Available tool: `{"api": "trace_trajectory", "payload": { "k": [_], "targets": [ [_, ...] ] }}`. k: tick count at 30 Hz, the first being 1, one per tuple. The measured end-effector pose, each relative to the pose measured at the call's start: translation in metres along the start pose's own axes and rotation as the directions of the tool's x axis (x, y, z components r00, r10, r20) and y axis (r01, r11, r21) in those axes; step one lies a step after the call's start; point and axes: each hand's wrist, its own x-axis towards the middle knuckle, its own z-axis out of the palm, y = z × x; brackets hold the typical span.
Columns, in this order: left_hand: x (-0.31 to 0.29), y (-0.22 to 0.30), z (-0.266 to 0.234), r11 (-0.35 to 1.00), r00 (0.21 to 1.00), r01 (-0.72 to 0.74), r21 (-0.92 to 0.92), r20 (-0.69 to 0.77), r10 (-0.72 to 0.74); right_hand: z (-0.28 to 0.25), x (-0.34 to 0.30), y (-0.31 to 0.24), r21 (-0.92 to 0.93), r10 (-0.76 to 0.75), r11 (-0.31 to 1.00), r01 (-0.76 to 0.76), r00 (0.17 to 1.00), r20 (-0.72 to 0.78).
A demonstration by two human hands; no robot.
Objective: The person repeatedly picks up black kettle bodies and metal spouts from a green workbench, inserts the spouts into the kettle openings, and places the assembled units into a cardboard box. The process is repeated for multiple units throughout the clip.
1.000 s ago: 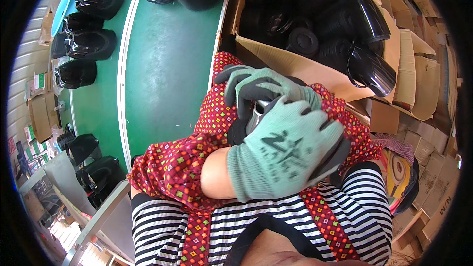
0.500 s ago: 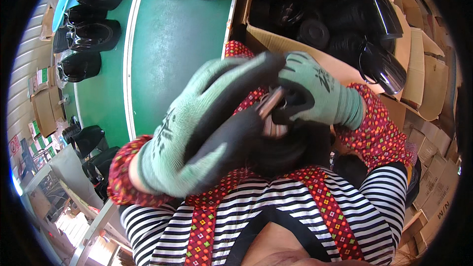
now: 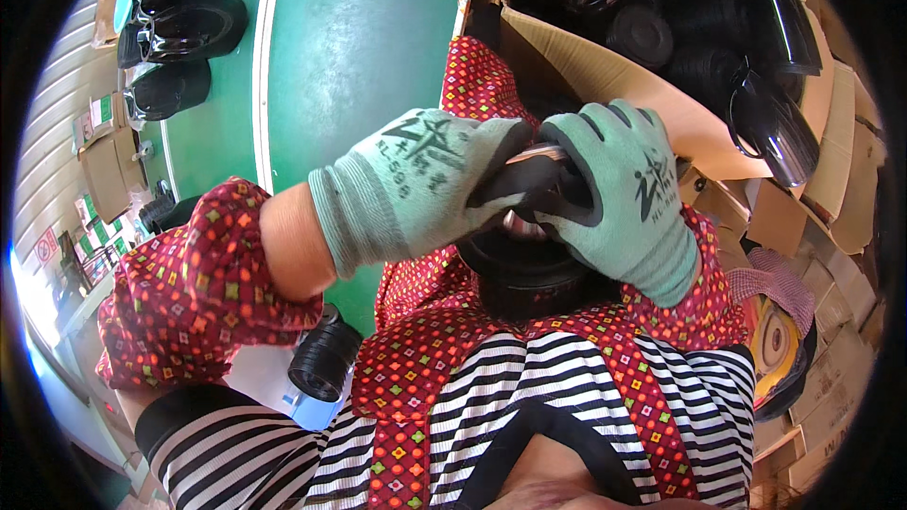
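Both my hands wear light green gloves with black-coated fingers and palms. In front of my belly, my left hand [image 3: 435, 175] is closed with thumb and fingers on a small shiny metal-coloured piece [image 3: 520, 225]. From the other side my right hand [image 3: 628, 194] has its fingers curled round the same piece. Most of it is hidden by the gloves, so its exact kind does not show. Directly below sits a round black ridged part [image 3: 534, 274] over my lap, against my red patterned apron. Whether the piece is fixed to that part is hidden.
A cardboard box [image 3: 605, 71] full of black round parts and glossy shells stands front right. Glossy black housings [image 3: 194, 30] line the left of the green table [image 3: 326, 57]. A stack of black rings [image 3: 324, 359] lies at lower left. More cartons are at right.
My left hand has turned over, its back now facing up, and the left elbow swings outward. My right hand has shifted slightly right and closed in. The whole view has shifted, uncovering the ring stack.
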Motion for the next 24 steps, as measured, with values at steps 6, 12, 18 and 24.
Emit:
{"api": "trace_trajectory", "payload": {
  "k": [6,12,18,24],
  "targets": [
    [0.039,-0.055,-0.002,0.951,0.952,-0.307,0.022,0.015,0.307,-0.037,-0.006,-0.012,-0.126,0.153,0.983,-0.133,0.975,0.161],
    [0.075,-0.091,0.02,0.885,0.877,-0.466,0.013,-0.125,0.464,-0.053,-0.001,-0.033,-0.343,0.25,0.928,-0.143,0.923,0.292],
    [0.073,-0.083,0.025,0.865,0.833,-0.5,0.035,-0.253,0.492,-0.048,-0.002,-0.041,-0.372,0.228,0.917,-0.141,0.953,0.201],
    [0.047,-0.07,0.026,0.873,0.807,-0.44,0.21,-0.334,0.487,-0.044,-0.007,-0.034,-0.33,0.096,0.943,-0.044,0.985,0.142]
  ]
}}
